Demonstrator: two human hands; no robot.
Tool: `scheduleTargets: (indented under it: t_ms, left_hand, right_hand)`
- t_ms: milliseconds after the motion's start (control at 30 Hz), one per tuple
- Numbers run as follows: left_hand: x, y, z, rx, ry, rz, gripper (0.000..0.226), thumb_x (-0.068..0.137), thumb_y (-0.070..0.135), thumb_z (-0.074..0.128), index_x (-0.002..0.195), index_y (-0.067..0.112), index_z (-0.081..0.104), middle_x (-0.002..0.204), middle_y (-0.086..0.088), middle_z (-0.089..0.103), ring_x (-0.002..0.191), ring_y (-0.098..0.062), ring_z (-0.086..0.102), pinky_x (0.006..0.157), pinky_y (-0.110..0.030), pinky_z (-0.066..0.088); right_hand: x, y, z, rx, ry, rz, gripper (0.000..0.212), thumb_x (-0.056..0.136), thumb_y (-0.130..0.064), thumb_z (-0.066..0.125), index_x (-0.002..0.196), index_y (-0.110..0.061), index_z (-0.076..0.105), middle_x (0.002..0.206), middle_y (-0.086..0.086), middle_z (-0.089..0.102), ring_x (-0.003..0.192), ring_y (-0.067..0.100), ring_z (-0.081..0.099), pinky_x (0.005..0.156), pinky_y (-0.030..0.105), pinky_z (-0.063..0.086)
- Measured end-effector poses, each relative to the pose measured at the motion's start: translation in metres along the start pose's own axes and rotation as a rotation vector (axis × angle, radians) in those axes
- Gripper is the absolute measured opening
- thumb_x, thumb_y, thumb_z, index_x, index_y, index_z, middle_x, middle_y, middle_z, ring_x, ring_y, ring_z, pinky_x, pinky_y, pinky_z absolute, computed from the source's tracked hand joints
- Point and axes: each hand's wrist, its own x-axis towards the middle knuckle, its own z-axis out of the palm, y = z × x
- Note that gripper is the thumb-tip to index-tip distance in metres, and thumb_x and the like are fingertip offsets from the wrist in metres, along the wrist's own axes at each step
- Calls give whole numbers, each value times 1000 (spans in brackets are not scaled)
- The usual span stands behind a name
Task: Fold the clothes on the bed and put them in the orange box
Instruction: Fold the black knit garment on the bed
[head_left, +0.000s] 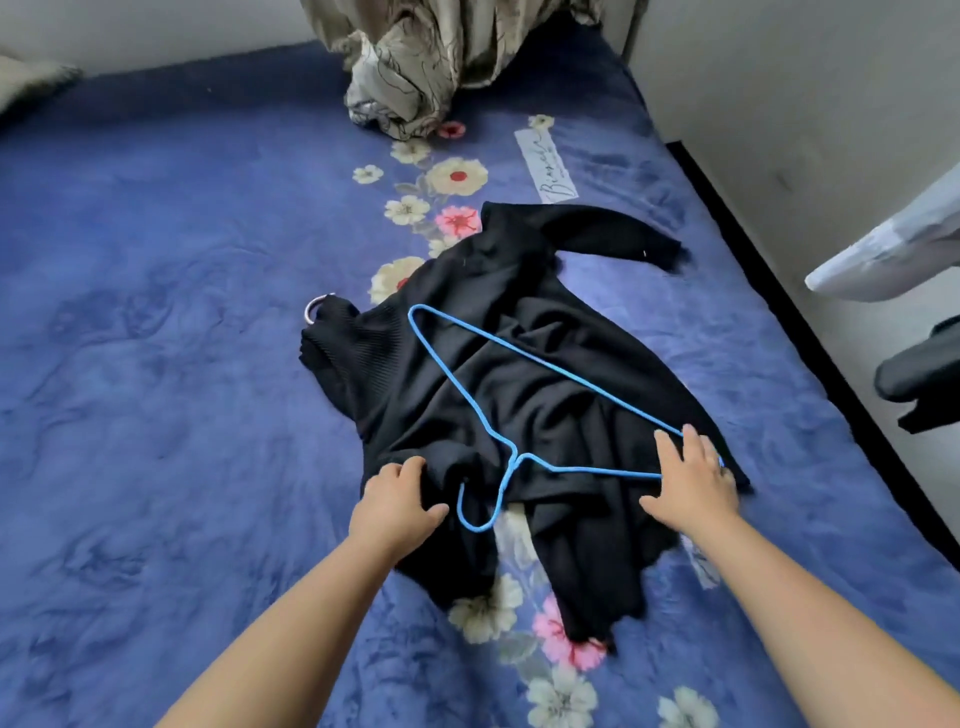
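A black garment (519, 364) lies crumpled on the bed (156, 312), with a blue hanger (470, 389) resting on top. The left hand (397, 501) bunches fabric near the hook in a narrow grip. The right hand (693, 478) lies flat, fingers spread, hiding the hanger's corner. No orange box shows in view.

I see a black garment (498, 364) spread crumpled on the bed (156, 312), which is covered by a blue blanket with a flower stripe. A blue wire hanger (519, 395) lies on top of the garment, hook toward me. My left hand (395, 499) grips a bunch of the black fabric beside the hook. My right hand (691, 478) rests on the hanger's right corner, fingers (693, 441) spread. A patterned curtain (415, 62) hangs onto the far end of the bed.
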Motion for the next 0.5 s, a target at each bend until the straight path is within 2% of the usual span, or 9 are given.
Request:
scheduleTargets:
  t_ms: [67, 100, 167, 200, 267, 333, 367, 433, 500]
  left_hand:
    - [6, 5, 14, 22, 30, -33, 63, 86, 37, 58, 140, 21, 29, 138, -3, 36, 125, -25, 37, 94, -35, 41]
    - [6, 5, 18, 41, 61, -42, 55, 86, 31, 57, 135, 20, 34, 133, -3, 38, 122, -25, 38, 90, -34, 43]
    - [8, 8, 22, 123, 135, -55, 35, 85, 16, 50, 120, 16, 45, 122, -3, 44, 114, -24, 41, 81, -31, 44]
    - [9, 10, 24, 193, 164, -51, 30, 84, 12, 48, 114, 15, 48, 119, -3, 45, 112, -24, 41, 78, -29, 42]
    - [12, 12, 26, 308, 215, -23, 27, 83, 9, 47, 110, 13, 49, 122, -3, 44, 115, -24, 40, 76, -27, 37]
    - [11, 12, 28, 358, 275, -17, 33, 79, 6, 52, 112, 10, 50, 132, -6, 40, 122, -27, 38, 84, -31, 37]
    - [10, 12, 30, 348, 341, 10, 39, 74, 3, 58, 112, 7, 53, 135, -12, 41, 125, -31, 39, 91, -36, 38]
    - [10, 14, 37, 314, 484, 137, 49, 57, -3, 66, 106, 1, 61, 125, -23, 53, 119, -37, 46, 92, -50, 40]
    - [7, 19, 39, 348, 532, 306, 43, 58, 7, 57, 101, 2, 62, 114, -23, 60, 112, -35, 48, 93, -49, 34]
  right_hand:
    - [22, 8, 10, 10, -11, 34, 94, 83, -33, 62, 148, -23, -5, 155, 12, -13, 144, 28, -6, 114, 43, 13]
    - [31, 11, 13, 15, -20, 45, 95, 82, -27, 62, 148, -24, -7, 155, 12, -14, 144, 28, -8, 114, 44, 12]
    - [44, 16, 20, 46, -57, 49, 96, 80, -20, 60, 148, -24, -8, 155, 11, -7, 144, 27, -4, 115, 46, 10]
    - [48, 19, 23, 53, -62, 37, 97, 79, -20, 61, 148, -24, -6, 154, 11, 3, 143, 27, 4, 114, 46, 13]
    - [49, 20, 23, 33, -31, -21, 93, 76, -28, 65, 147, -18, 6, 140, 11, 29, 132, 28, 29, 107, 40, 28]
    - [41, 22, 22, 51, 22, -65, 76, 72, -34, 69, 132, -13, 29, 123, 8, 42, 114, 27, 46, 89, 34, 40]
    - [33, 25, 21, 91, 43, -54, 66, 70, -35, 70, 122, -13, 36, 119, 6, 45, 110, 27, 50, 83, 33, 42]
    - [12, 38, 22, 173, 71, 15, 59, 68, -36, 70, 114, -13, 40, 118, 4, 48, 109, 26, 53, 82, 32, 43]
    - [-5, 51, 29, 221, 58, 87, 62, 69, -39, 71, 115, -13, 39, 121, 4, 49, 112, 26, 53, 85, 32, 42]
